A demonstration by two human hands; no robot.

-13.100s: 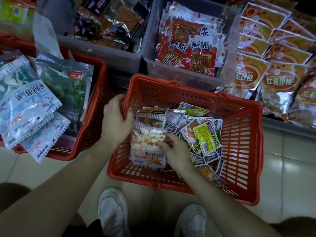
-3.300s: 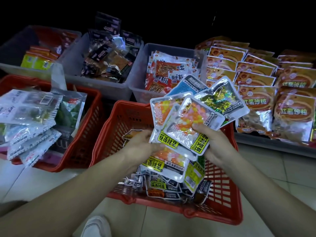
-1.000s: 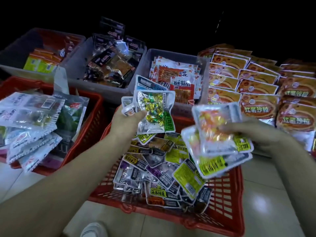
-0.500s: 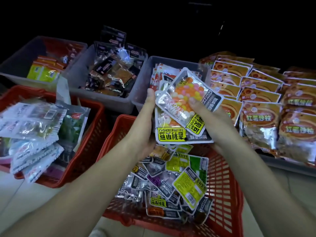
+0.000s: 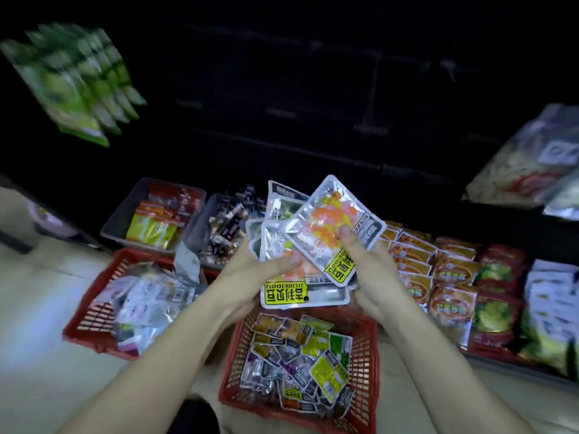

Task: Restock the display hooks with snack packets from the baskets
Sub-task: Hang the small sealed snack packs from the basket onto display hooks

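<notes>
Both hands, left hand (image 5: 247,270) and right hand (image 5: 369,264), pinch a fanned stack of packets (image 5: 316,242); the slick, uneven fan could slip into the basket (image 5: 369,349).

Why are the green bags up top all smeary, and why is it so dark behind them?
Head view: the green bags are streaked by motion blur. Head view: the backdrop gets hardly any light, so it looks almost black. Head view: the packets gripped by the left hand and right hand look sharper, with glare on the foil.
</notes>
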